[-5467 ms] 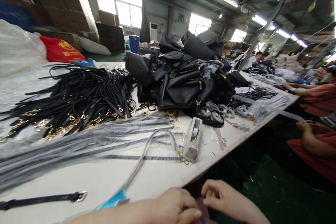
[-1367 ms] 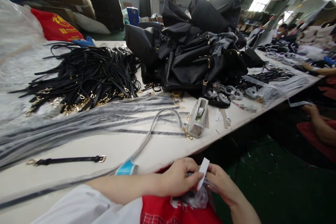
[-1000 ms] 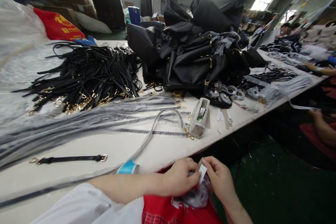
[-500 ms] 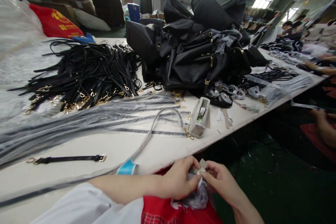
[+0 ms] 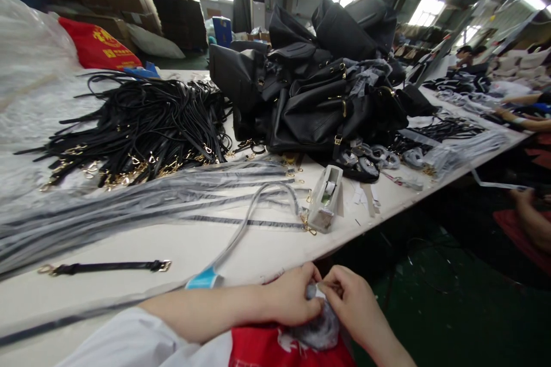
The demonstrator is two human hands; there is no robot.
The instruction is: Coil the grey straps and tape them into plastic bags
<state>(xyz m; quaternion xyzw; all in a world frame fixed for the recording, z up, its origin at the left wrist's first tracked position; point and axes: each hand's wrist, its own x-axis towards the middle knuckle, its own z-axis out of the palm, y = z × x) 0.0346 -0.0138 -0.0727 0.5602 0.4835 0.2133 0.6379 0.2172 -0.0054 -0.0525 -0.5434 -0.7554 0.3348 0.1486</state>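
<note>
Below the table's front edge, my left hand (image 5: 289,300) and my right hand (image 5: 349,304) meet over a small bundle in a clear plastic bag (image 5: 317,328), which rests on red cloth (image 5: 267,351) at my lap. Both hands pinch the top of the bag with curled fingers. A short black strap with gold clasps (image 5: 103,267) lies on the white table (image 5: 181,252) left of my forearm. A plastic-sleeved strap with a blue tag (image 5: 202,280) runs past my left wrist.
A heap of black straps (image 5: 138,126), wrapped straps (image 5: 129,200), a tape dispenser (image 5: 326,199) and a pile of black handbags (image 5: 318,92) cover the table. Other people's arms (image 5: 527,221) reach in at the right. Dark green floor (image 5: 430,298) lies beyond the edge.
The white paper slip that my right hand held upright has been folded down onto the bag and is out of sight. Both hands have closed in tighter over the bundle.
</note>
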